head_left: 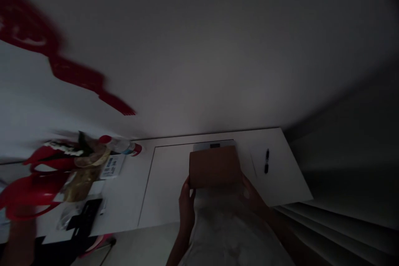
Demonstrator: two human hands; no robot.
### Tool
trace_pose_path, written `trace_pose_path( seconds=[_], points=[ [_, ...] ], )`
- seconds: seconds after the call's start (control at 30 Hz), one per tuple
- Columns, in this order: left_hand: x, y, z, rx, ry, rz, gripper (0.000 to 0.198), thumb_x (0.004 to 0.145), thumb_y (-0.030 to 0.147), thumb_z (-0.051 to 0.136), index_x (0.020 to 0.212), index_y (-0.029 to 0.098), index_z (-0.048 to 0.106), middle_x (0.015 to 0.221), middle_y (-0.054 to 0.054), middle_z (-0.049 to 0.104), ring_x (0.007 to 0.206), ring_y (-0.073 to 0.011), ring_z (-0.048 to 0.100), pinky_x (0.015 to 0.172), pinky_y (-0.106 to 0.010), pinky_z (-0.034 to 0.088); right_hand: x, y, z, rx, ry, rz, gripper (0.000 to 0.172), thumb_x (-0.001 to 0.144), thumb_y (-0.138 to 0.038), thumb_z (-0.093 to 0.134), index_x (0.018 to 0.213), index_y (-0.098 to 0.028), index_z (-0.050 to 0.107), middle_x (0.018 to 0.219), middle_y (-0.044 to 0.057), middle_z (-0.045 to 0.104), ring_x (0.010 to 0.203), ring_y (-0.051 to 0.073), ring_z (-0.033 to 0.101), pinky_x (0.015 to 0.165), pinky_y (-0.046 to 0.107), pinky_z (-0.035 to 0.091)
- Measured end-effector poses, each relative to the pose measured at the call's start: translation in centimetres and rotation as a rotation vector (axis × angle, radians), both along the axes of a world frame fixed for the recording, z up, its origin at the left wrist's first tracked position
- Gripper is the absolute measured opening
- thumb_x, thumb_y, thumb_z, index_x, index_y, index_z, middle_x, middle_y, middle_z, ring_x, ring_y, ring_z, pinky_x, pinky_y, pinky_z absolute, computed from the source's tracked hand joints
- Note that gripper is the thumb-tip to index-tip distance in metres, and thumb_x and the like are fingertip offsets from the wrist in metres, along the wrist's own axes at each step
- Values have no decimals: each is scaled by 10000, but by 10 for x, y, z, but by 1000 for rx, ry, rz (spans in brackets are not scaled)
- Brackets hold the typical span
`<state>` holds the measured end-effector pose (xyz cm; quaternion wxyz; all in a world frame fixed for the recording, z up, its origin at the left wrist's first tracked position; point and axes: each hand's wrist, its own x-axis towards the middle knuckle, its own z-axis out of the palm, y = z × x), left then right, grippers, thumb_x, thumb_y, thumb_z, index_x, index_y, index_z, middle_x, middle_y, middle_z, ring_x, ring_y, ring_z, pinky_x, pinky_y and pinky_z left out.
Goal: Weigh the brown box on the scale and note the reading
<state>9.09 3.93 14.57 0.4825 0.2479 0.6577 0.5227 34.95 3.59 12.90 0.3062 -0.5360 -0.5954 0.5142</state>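
Note:
A brown cardboard box [215, 167] is held up in front of my body, over the front of a white desk. My left hand [186, 195] grips its lower left corner, thumb against the side. On the opposite side, my right hand [249, 191] holds the lower right corner; most of its fingers are dim or hidden. Just beyond the box lies a flat grey device [214, 145] with a small dark panel, largely covered by the box. It looks like a small scale.
A black pen [267, 161] lies to the right. On the left are a clear bottle [124, 146] with a red cap, a white labelled box [112, 166], red objects [34, 191] and a black item [89, 216]. Red decoration [76, 74] hangs on the wall. A blurred arm [21, 237] shows lower left.

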Motion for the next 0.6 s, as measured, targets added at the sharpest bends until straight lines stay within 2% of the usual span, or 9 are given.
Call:
trace_pose_path(
  seconds=[0.13, 0.27, 0.33, 0.4, 0.5, 0.6],
  points=[
    [4, 4, -8, -44, -59, -3, 603, 866, 595, 398, 1338, 243, 524, 1457, -106, 495, 1336, -251, 464, 1064, -409, 452, 1, -4, -14, -36, -25, -56, 818, 885, -585, 533, 1553, -264, 187, 1576, 93, 291, 1434, 251, 320, 1178, 492, 281],
    [1, 7, -14, -25, 37, -73, 602, 828, 615, 473, 1300, 250, 551, 1413, -96, 538, 1325, -256, 474, 1081, -421, 435, -1, -9, -25, -13, -41, -70, 818, 886, -597, 517, 1555, -264, 184, 1577, 89, 287, 1442, 247, 305, 1180, 486, 283],
    [-2, 9, -16, -42, 61, -91, 585, 828, 619, 467, 1266, 244, 564, 1364, -93, 575, 1278, -242, 516, 1066, -413, 444, 3, -9, -35, -18, -49, -79, 749, 911, -587, 476, 1546, -277, 224, 1575, 72, 298, 1447, 232, 293, 1191, 475, 260],
    [-10, 10, -22, -66, 86, -50, 581, 841, 633, 406, 1214, 221, 573, 1288, -104, 612, 1180, -225, 578, 1007, -401, 478, 14, -6, -48, -39, -38, -110, 658, 950, -567, 397, 1533, -293, 261, 1564, 58, 327, 1424, 209, 339, 1181, 457, 283],
    [-34, 1, -44, -109, 267, 61, 530, 857, 618, 321, 1045, 198, 585, 1075, -102, 654, 946, -206, 630, 813, -369, 519, 47, -1, -71, 19, -128, -274, 610, 969, -554, 327, 1514, -280, 305, 1545, 72, 363, 1379, 211, 407, 1147, 463, 335],
    [-69, -22, -80, -242, 634, 59, 378, 879, 504, 317, 859, 216, 561, 827, -57, 624, 791, -198, 580, 711, -342, 449, 92, 0, -95, 193, -464, -512, 625, 964, -535, 316, 1495, -206, 339, 1522, 126, 380, 1404, 257, 351, 1145, 509, 308]
  ],
)
